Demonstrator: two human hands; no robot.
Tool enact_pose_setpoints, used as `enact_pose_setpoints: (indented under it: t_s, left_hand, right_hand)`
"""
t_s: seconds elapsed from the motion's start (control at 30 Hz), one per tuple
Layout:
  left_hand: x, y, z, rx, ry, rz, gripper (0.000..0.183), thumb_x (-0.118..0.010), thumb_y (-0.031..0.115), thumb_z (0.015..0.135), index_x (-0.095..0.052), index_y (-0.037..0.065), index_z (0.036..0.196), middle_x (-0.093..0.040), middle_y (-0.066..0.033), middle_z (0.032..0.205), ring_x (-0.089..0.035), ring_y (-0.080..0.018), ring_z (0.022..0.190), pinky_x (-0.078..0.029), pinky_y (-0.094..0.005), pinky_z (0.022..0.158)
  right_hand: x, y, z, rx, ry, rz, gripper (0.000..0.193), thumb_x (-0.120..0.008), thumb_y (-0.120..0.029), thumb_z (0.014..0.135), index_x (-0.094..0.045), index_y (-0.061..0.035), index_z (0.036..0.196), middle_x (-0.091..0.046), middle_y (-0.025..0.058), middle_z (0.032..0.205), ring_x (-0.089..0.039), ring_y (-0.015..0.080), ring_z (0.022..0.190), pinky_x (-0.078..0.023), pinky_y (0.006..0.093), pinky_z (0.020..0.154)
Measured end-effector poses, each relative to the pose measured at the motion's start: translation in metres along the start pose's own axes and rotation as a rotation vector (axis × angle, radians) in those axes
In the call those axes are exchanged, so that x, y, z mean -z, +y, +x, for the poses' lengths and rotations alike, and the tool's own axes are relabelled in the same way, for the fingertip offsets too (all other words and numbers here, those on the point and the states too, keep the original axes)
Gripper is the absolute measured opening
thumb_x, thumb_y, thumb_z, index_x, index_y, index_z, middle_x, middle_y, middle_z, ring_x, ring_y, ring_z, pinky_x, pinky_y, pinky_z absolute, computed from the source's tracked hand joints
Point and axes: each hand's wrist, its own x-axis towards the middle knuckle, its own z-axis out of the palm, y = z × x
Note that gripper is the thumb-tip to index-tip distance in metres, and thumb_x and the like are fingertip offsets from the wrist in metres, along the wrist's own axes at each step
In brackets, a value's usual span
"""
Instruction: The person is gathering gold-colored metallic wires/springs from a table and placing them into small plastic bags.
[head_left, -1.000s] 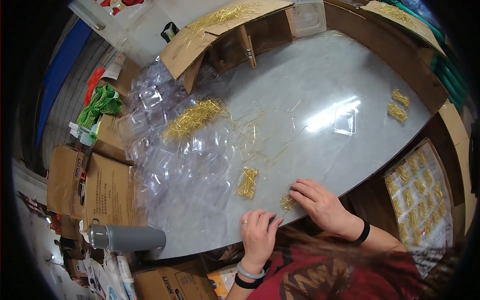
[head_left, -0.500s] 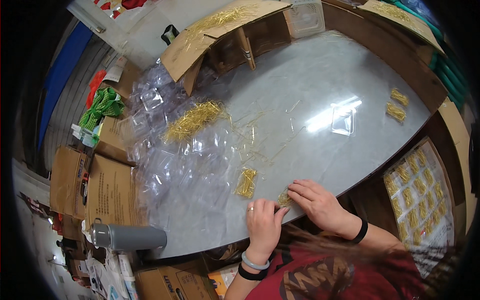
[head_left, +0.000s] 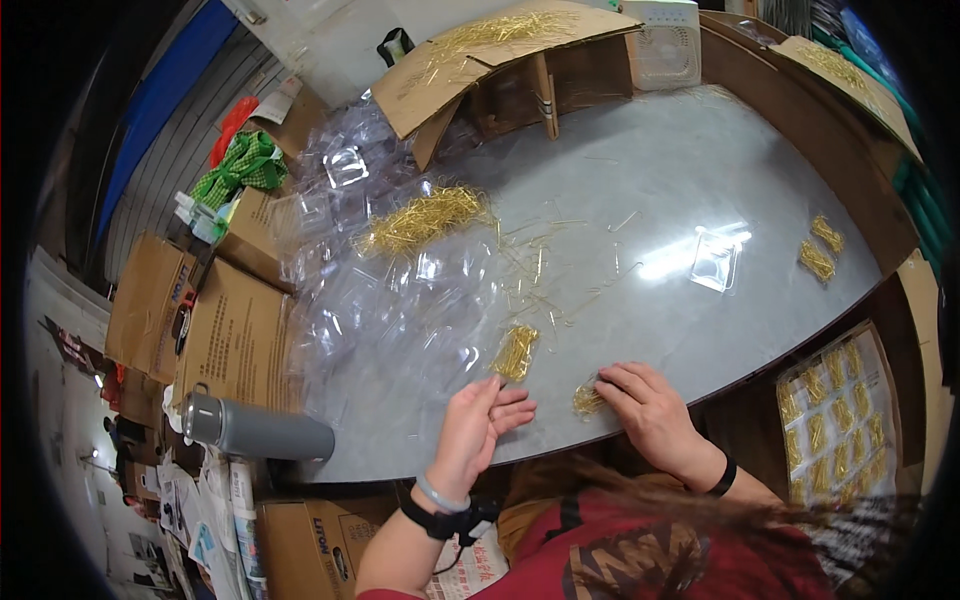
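My left hand (head_left: 482, 425) is turned on its side, thumb up and fingers loosely stretched to the right, with nothing visible in it. Its thumb comes close to the lower end of a filled pack of gold wire hooks (head_left: 515, 352); whether they touch I cannot tell. Near the table's front edge, my right hand (head_left: 652, 412) has its bent fingertips against a small bunch of gold wire hooks (head_left: 586, 401) and partly covers it. Its thumb is mostly hidden. A large loose heap of gold wire hooks (head_left: 425, 220) lies beyond my left hand.
Many clear plastic boxes (head_left: 345, 320) cover the table's left side. A grey bottle (head_left: 265, 428) stands at the left edge. Stray hooks (head_left: 540, 265) and one clear case (head_left: 715, 262) lie mid-table; two gold bundles (head_left: 817, 260) at right. A sheet of filled packs (head_left: 840, 415) sits below right.
My left hand has moved left and away from the small bunch, opening toward the filled pack. The right hand stays at the bunch. The whole view has shifted slightly.
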Motion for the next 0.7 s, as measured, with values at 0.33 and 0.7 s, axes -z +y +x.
enact_pose_setpoints:
  t_s: [0.33, 0.7]
  left_hand:
    - [0.011, -0.007, -0.044, 0.022, -0.043, 0.016, 0.017, -0.049, 0.012, 0.104, -0.052, -0.004, 0.103, -0.064, -0.0196, 0.101, -0.071, -0.0329, 0.097, -0.063, -0.0428, 0.082]
    - [0.018, -0.088, -0.076, 0.289, -0.375, -0.101, 0.012, -0.048, 0.006, 0.104, -0.056, -0.002, 0.099, -0.059, -0.0088, 0.095, -0.066, -0.0193, 0.088, -0.060, -0.0452, 0.092]
  right_hand:
    - [0.003, 0.000, 0.000, 0.008, -0.003, 0.012, 0.040, -0.060, -0.001, 0.077, -0.065, 0.0004, 0.116, -0.063, 0.0126, 0.123, -0.059, 0.0309, 0.117, -0.047, 0.0428, 0.102]
    - [-0.004, -0.015, 0.009, 0.007, -0.092, 0.062, 0.038, -0.056, -0.003, 0.082, -0.062, 0.0027, 0.120, -0.061, 0.0160, 0.129, -0.056, 0.0336, 0.126, -0.042, 0.0443, 0.113]
